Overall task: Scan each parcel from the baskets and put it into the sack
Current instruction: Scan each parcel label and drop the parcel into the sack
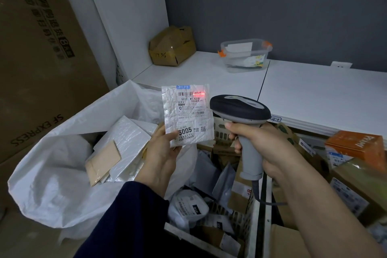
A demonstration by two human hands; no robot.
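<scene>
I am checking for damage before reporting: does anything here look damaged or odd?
Yes. The brown cardboard box in the back corner of the white counter is crushed, its top caved in. The white parcel held by the left hand is only wrinkled.

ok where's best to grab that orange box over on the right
Probably by its left end, coming from above and the near side. The orange box lies on top of the other parcels with its top face and left corner bare, while the white shelf edge runs close behind it and its right end reaches the frame edge.
</scene>
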